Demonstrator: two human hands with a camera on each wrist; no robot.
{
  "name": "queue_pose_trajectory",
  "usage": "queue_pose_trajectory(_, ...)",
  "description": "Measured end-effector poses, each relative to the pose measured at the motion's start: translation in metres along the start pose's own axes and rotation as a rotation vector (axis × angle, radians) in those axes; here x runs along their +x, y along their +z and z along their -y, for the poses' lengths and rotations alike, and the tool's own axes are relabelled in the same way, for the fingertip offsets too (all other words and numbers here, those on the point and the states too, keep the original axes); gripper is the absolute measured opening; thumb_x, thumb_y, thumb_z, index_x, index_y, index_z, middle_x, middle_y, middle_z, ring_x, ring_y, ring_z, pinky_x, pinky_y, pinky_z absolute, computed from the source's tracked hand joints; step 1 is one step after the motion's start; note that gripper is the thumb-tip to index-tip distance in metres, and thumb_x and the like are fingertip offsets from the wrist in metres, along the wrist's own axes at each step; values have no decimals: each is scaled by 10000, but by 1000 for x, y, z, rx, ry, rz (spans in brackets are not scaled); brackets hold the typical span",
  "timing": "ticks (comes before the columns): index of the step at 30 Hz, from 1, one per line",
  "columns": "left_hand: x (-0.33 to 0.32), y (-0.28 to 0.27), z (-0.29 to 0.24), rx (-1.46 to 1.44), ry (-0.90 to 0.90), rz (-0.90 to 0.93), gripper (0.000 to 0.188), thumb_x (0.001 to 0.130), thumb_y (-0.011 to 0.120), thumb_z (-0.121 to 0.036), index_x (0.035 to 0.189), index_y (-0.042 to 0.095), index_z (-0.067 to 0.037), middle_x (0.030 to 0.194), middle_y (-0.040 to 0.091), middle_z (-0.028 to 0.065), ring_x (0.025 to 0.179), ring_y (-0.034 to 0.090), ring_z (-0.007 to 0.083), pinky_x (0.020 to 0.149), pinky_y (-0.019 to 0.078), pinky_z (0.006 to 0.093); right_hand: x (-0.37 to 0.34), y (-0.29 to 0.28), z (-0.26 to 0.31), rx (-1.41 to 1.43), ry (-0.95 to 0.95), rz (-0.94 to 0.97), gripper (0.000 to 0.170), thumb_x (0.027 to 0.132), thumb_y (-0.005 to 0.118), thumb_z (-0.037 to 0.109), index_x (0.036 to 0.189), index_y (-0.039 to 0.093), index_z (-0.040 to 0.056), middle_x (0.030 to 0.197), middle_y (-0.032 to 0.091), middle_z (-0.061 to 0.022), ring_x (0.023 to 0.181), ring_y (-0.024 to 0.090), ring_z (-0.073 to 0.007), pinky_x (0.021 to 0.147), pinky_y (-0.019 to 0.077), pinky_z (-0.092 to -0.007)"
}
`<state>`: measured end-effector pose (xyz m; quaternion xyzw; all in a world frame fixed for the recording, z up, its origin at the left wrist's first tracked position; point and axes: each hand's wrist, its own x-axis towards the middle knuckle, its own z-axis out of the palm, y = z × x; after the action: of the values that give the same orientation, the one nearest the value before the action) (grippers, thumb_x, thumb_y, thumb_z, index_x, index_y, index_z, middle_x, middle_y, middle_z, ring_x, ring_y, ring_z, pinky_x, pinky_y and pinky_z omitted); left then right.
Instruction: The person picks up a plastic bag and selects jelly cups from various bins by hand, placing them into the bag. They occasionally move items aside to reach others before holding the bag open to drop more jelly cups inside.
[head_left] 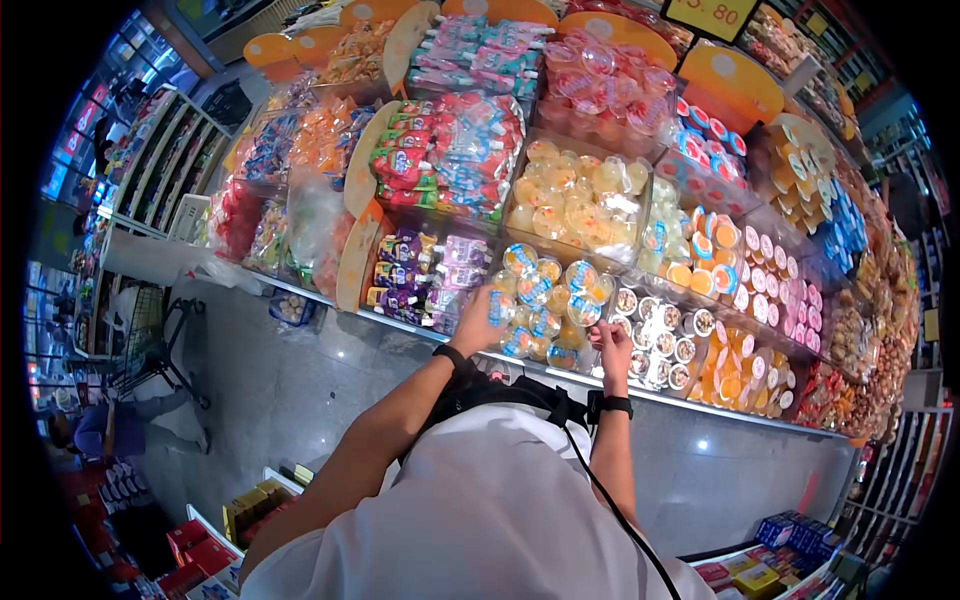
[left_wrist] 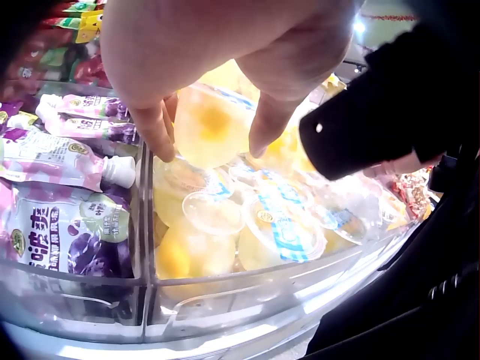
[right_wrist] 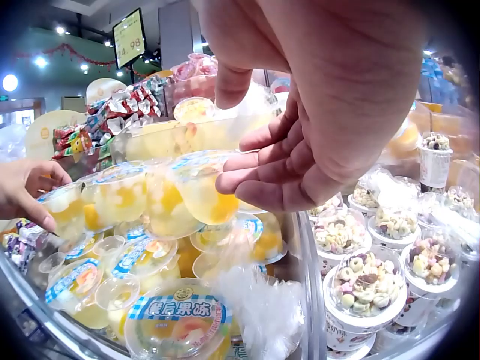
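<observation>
In the left wrist view, the left hand (left_wrist: 217,52) grips a clear jelly cup (left_wrist: 212,124) with yellow fruit between thumb and fingers, above other cups in the bin. The right wrist view shows the same hand (right_wrist: 30,193) at the left end of a row of upper cups (right_wrist: 120,196). At the row's other end, the right hand (right_wrist: 315,112) has its fingers loosely bent beside a cup (right_wrist: 206,187); whether they touch it is unclear. Blue-checked lidded cups (right_wrist: 180,319) lie below. From the head view, both hands (head_left: 480,322) (head_left: 612,350) are over this bin's sides.
Purple pouches (left_wrist: 64,232) fill the bin to the left, and cups of mixed pieces (right_wrist: 367,281) the one to the right. Clear dividers (left_wrist: 146,225) separate bins. Behind stand bins of yellow cups (head_left: 575,195). A shopping cart (head_left: 150,340) is at far left.
</observation>
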<state>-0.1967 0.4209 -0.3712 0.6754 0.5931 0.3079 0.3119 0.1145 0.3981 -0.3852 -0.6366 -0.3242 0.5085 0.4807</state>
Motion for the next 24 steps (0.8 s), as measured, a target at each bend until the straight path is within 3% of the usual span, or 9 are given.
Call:
queue_pose_trajectory(4, 0, 2, 7, -90, -7, 8, 783, 633, 831, -86, 1312, 446, -25, 1258, 545, 233, 1223, 495, 418, 1047, 384, 466, -7, 1, 6, 33, 8, -32, 239, 968, 674, 256, 898, 622, 33, 833, 700, -50, 686, 634, -87, 620, 492, -238)
queue_pose_trajectory(7, 2, 4, 20, -480, -189, 22, 553, 673, 877, -134, 1121, 578, -10, 1041, 669, 94, 992, 660, 242, 852, 525, 387, -16, -4, 17, 18, -18, -37, 236, 954, 692, 242, 866, 637, 29, 811, 694, -52, 661, 615, -82, 608, 477, -230)
queue_pose_trajectory(8, 1, 3, 22, -560, -217, 76, 423, 757, 855, -149, 1069, 614, 3, 979, 680, 42, 907, 679, 166, 774, 564, 328, -19, -3, 20, 9, -23, -27, 235, 946, 700, 234, 853, 645, 26, 801, 691, -54, 644, 604, -88, 612, 476, -228)
queue_pose_trajectory(9, -2, 2, 24, -563, -218, 89, 423, 757, 855, -149, 1069, 614, 3, 979, 680, 42, 907, 679, 166, 774, 564, 328, -22, -3, 24, -43, -33, 17, 215, 935, 710, 219, 876, 662, 18, 800, 689, -56, 674, 612, -93, 623, 483, -232)
queue_pose_trajectory(11, -3, -15, -3, -852, -501, 426, 321, 858, 751, -72, 1109, 562, -2, 1024, 664, 79, 894, 672, 137, 738, 584, 273, -29, 2, 28, -132, -91, 158, 192, 919, 723, 200, 950, 671, 18, 837, 696, -53, 726, 628, -105, 650, 503, -248)
queue_pose_trajectory(15, -3, -16, -28, -804, -509, 730, 393, 935, 698, -210, 1216, 555, 25, 1062, 674, 106, 886, 704, 177, 736, 591, 261, -46, 26, 37, -329, -115, 495, 367, 878, 764, 139, 1172, 610, -19, 978, 696, -67, 824, 662, -121, 716, 529, -259)
queue_pose_trajectory(16, -4, -18, -37, -754, -452, 806, 442, 975, 641, -320, 1232, 543, 26, 1061, 682, 103, 862, 713, 173, 725, 586, 262, -54, 34, 52, -380, -109, 567, 419, 856, 786, 131, 1199, 601, -21, 974, 682, -69, 838, 647, -116, 737, 538, -267)
queue_pose_trajectory(19, -4, -8, -42, -641, -410, 952, 499, 996, 586, -416, 1244, 540, 14, 1060, 692, 97, 868, 718, 162, 724, 574, 266, -68, 49, 62, -547, -228, 598, 490, 802, 848, 249, 1136, 625, -32, 888, 667, -69, 763, 615, -108, 681, 514, -259)
queue_pose_trajectory(24, -8, 11, -31, -583, -475, 1068, 527, 1010, 533, -491, 1198, 607, -5, 1066, 694, 94, 847, 704, 157, 736, 561, 271, -65, 43, 62, -612, -126, 650, 514, 779, 862, 307, 1094, 652, -41, 742, 654, -62, 667, 605, -127, 612, 496, -296)
